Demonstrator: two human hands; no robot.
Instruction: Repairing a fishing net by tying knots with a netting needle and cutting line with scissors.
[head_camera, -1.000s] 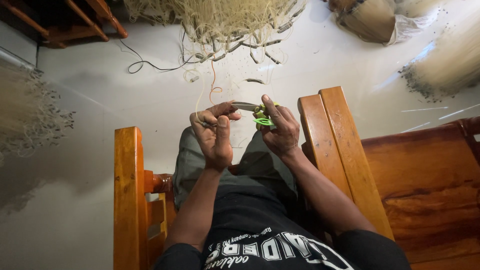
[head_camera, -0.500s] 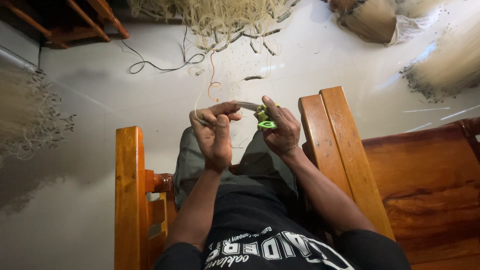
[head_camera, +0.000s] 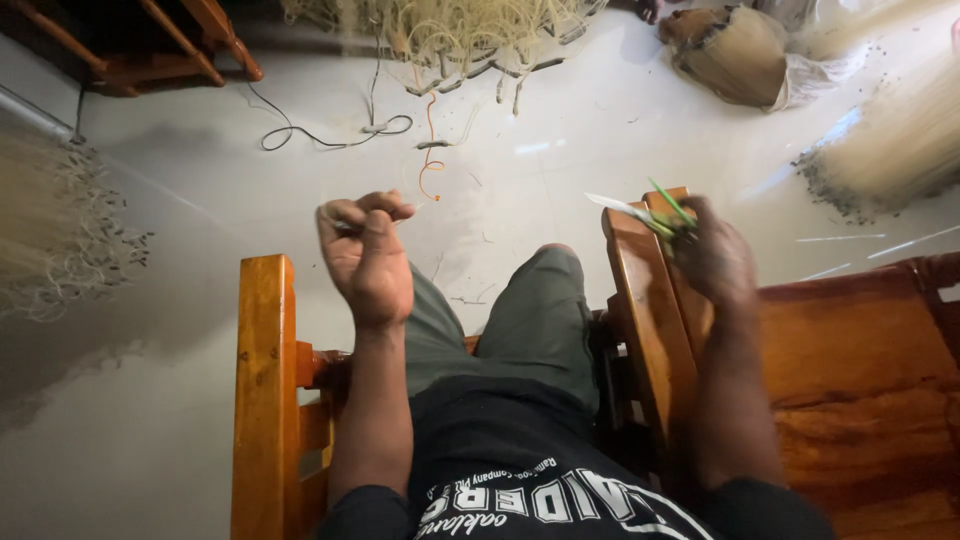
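Scissors (head_camera: 640, 215), one, right hand (head_camera: 715, 262).

Worn on the head, looking steeply down from just above the seated body. Nearest at the bottom edge: torso and lap. Left hand (head_camera: 365, 260) and right hand (head_camera: 715, 262) at mid-frame, close. Wooden chair arms (head_camera: 262, 390) left and right. Pale floor (head_camera: 560, 150) farther off, toward the top. Single view only.

Wooden chair arms (head_camera: 262, 380) — black cable (head_camera: 320, 135), straw heaps (head_camera: 460, 25) on white floor (head_camera: 560, 150)
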